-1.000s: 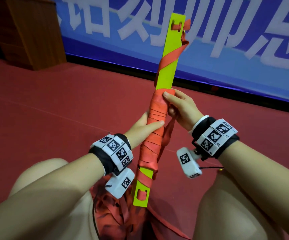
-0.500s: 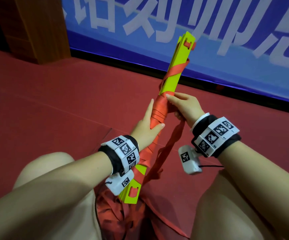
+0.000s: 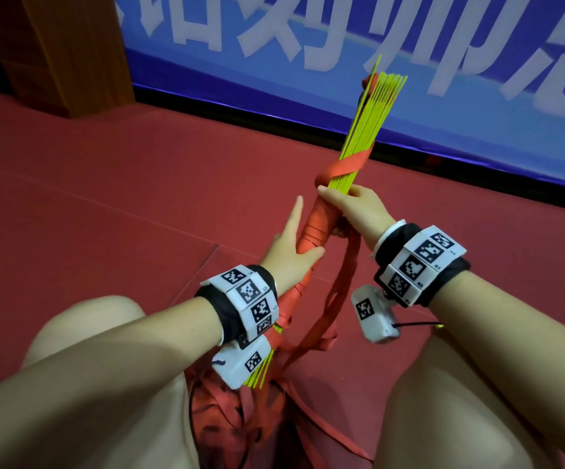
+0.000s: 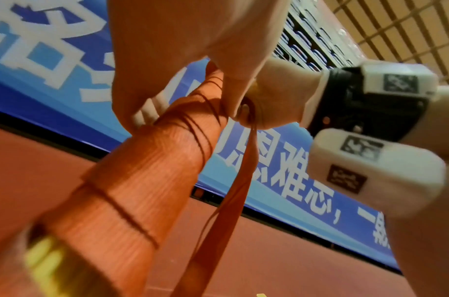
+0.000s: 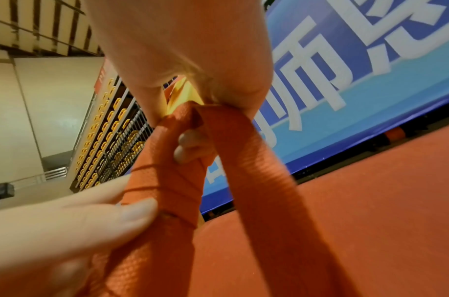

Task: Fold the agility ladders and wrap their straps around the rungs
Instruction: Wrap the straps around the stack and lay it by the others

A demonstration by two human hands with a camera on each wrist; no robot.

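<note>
A blue banner [image 3: 308,106] along the edge of the floor bears large white Chinese characters; in the head view they are cut off at the top, and only 师 can be made out; in the left wrist view the banner [image 4: 266,201] reads 难忘, then a comma and a stroke like 一; in the right wrist view the banner [image 5: 371,84] shows 师 whole; the left wristband [image 3: 247,299] and the right wristband [image 3: 419,262] carry square black-and-white code markers, with tiny lettering beside them too small to read.
</note>
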